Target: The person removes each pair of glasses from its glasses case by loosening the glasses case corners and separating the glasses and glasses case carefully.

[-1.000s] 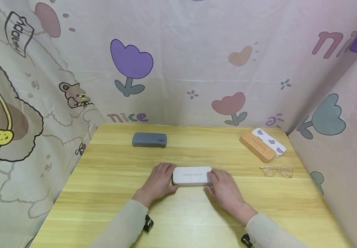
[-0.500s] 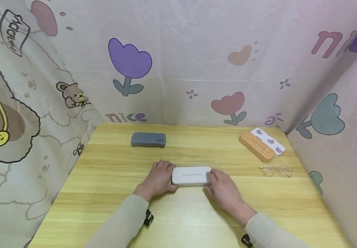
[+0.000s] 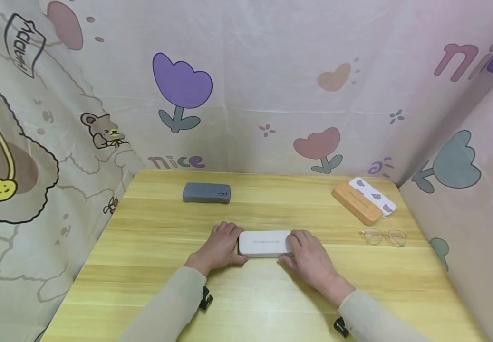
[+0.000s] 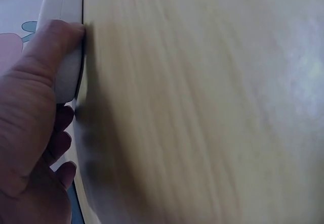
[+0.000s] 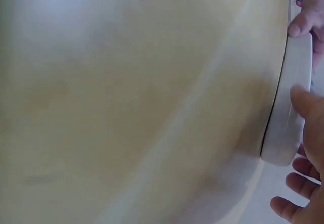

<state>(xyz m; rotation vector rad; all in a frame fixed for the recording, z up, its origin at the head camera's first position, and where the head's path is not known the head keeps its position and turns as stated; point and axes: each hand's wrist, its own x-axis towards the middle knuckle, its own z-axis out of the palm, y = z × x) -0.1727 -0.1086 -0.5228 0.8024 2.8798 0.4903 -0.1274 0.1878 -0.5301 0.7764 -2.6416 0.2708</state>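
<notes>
Gripping left end of white case (image 3: pixel 265 243) with left hand (image 3: pixel 218 246), with thumb against near side and fingers round the end. Gripping right end with right hand (image 3: pixel 312 259), with thumb on near side and fingertips over top of lid. Lying flat on wooden tabletop (image 3: pixel 255 304), right between both hands. Printed on lid: one line of small grey capitals, too blurred to read for sure.

Ahead of left hand, well apart: blue-grey case (image 3: pixel 206 193), marked with small dark eyeglasses icon, no words legible. Ahead and to right of right hand: orange case (image 3: pixel 357 204) with faint line of text, unreadable, plus white printed piece (image 3: pixel 372 196) just beside it. Right of right hand, nearer than orange case: thin-rimmed glasses (image 3: pixel 385 233).

Beyond both hands: patterned fabric (image 3: pixel 246 71), lettered "nice" ahead-left of left hand. Lettered again high up, far ahead-right of right hand, with "n" and "e" clearest. Far left of left hand: rotated word in banner, probably "HAPPY".
</notes>
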